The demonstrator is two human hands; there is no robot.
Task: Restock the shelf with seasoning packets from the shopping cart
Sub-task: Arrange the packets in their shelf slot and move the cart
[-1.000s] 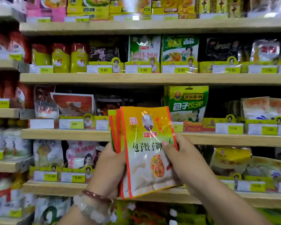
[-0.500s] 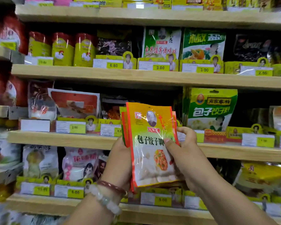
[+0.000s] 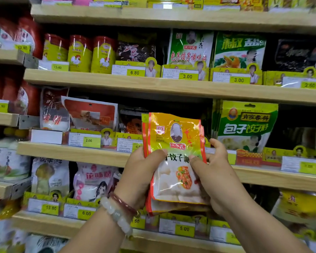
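Far left: red pouches (image 3: 11, 41) & white bottles (image 3: 5, 157), blurred, well apart from the action. Next right, red/orange packet (image 3: 91, 115) leaning on middle shelf (image 3: 71, 152), price tags along its front edge.

Centre, near: left hand (image 3: 144, 174) pinching stack of seasoning packets (image 3: 175, 157), thumb across the front, fingers curled behind; bead bracelets (image 3: 120, 210) on that wrist. Stack held upright, long axis vertical, top edge level w/ the middle shelf's product row, bottom hanging below the shelf lip. At least 3 packets, edges fanned at left; exact count not clear. Right hand (image 3: 215, 178) gripping the stack's right side, thumb on the front, fingers wrapped behind.

Key relation: probable slot is a dark gap (image 3: 181, 106) straight behind & slightly above the stack, far side, between dark packets (image 3: 131, 121) at left & green dumpling-seasoning packets (image 3: 248, 125) at right. Both hands about equally near it. Likely move: lift a bit, push away over the tag strip. In the way: shelf lip, tags, green packets just beside at right; narrow fit, could snag. Shopping cart not in view.
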